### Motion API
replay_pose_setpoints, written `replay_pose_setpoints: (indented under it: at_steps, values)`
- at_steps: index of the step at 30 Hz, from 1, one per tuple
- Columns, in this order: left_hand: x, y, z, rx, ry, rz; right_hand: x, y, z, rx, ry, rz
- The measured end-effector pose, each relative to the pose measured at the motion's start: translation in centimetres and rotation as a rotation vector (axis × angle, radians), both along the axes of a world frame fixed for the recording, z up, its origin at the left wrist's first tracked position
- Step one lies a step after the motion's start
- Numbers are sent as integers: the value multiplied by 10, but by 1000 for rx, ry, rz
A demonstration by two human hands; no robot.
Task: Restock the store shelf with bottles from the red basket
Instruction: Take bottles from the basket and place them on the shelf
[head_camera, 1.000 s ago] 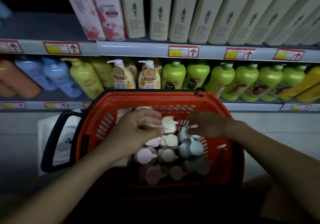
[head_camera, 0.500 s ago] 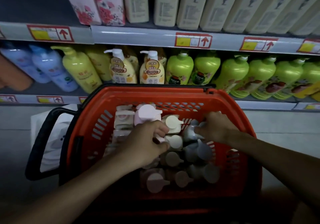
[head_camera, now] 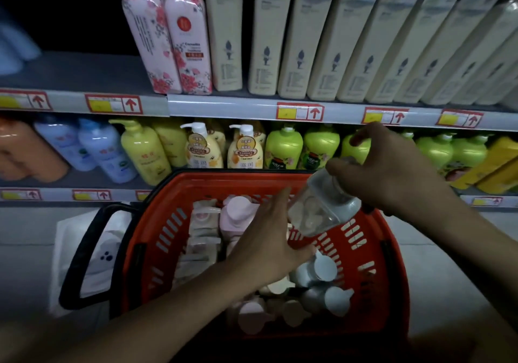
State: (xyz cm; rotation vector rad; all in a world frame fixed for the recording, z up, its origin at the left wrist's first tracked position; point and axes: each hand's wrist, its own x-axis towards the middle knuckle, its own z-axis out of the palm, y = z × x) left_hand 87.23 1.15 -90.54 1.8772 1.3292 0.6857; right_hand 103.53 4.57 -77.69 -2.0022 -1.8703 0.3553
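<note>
A grey-capped clear bottle (head_camera: pixel 325 203) is held tilted above the red basket (head_camera: pixel 372 253), right of centre in the frame, with the right hand (head_camera: pixel 392 166) and its fingers clamped round the top. The left hand (head_camera: pixel 269 239) is spread open beneath it, fingers apart, gripping nothing. The bottle is judged stiff, smooth plastic, probably light and rather slippery, best taken round the body rather than by the cap. In the basket roughly ten more caps are counted, though the dim light makes this uncertain.
</note>
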Motion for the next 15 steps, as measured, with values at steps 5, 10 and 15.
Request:
replay_pose_setpoints:
  at_steps: [5, 10, 15]
  values:
    - [8, -7, 5, -7, -201, 160, -33, -16, 40, 44, 88, 21]
    - [-18, -3, 30, -121, -406, 334, -65, -27, 55, 39, 258, 166]
    - [-84, 3, 79, -542, -997, 104, -50, -36, 46, -145, 660, 290]
